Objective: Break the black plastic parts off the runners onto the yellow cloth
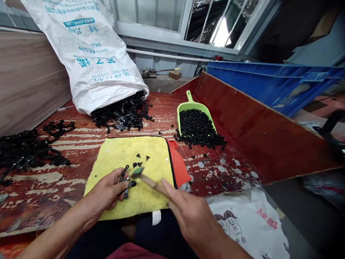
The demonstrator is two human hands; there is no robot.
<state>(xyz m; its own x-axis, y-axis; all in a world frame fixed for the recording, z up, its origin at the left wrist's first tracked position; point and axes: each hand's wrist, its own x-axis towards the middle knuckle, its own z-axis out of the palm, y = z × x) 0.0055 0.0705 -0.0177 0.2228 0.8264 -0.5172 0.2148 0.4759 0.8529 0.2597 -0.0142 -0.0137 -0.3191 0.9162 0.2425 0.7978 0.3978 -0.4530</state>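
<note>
Over a yellow cloth on the worn red table, my left hand pinches a small black plastic part with several arms and round ends. My right hand is closed around a thin wooden-coloured stick with a green tip. That tip is beside the black part, slightly blurred; whether it touches I cannot tell. Just beyond it, several tiny black plug-like pieces lie loose on the cloth.
A white sack at the back left spills black plastic parts. More dark parts are heaped at left. A lime-green dustpan holds small black pieces. A red board and blue crate bound the right side.
</note>
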